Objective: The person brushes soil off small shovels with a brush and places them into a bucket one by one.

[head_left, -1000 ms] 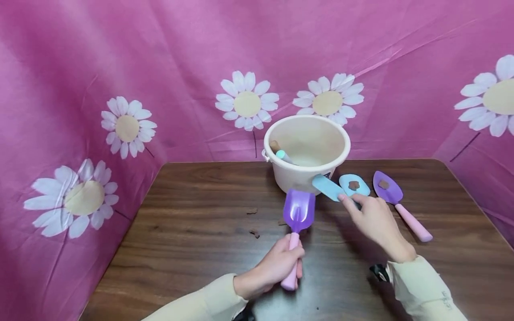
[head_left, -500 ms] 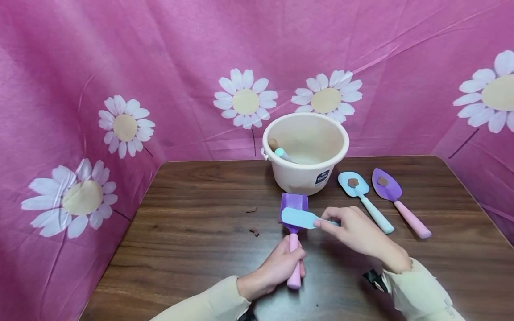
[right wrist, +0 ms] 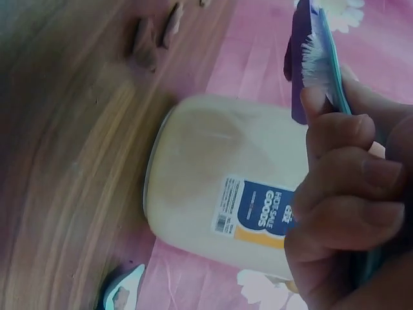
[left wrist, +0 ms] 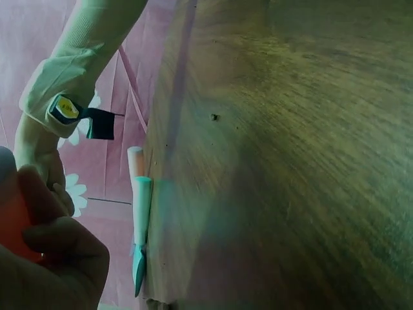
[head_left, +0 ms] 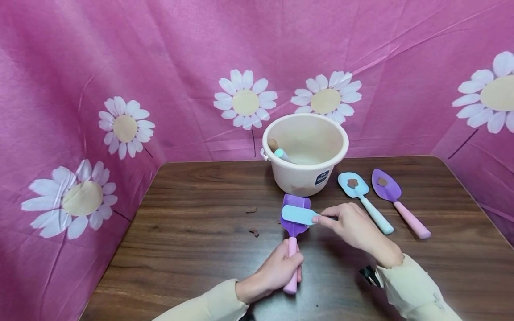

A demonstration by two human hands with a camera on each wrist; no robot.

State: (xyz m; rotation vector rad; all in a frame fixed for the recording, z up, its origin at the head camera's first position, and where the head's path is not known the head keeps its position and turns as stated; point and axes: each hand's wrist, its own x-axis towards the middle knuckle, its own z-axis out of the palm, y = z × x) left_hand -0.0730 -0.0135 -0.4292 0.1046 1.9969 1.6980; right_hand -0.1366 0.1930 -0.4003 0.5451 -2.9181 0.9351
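Note:
My left hand (head_left: 277, 265) grips the pink handle of a purple toy shovel (head_left: 296, 201), held above the table with its blade pointing away. My right hand (head_left: 357, 229) holds a light blue brush (head_left: 298, 215) across that blade. In the right wrist view, white bristles (right wrist: 316, 61) face the purple blade and appear to touch it. A dark lump (right wrist: 288, 58) shows on the blade's other side. The left wrist view shows part of my left hand (left wrist: 64, 258) around the handle, while the blade is out of sight there.
Behind the shovel stands a cream bucket (head_left: 299, 178) with a few handles inside. To its right lie a light blue trowel (head_left: 375, 214) and a purple trowel (head_left: 411, 219), each bearing a brown patch. Brown crumbs (head_left: 254, 232) lie on the wooden table (head_left: 180, 249). A pink flowered cloth (head_left: 180, 67) hangs behind.
My right hand has brought the brush left and nearer, from beside the bucket onto the shovel's blade. Between the last two frames it shifts only slightly. The left hand stays almost in place.

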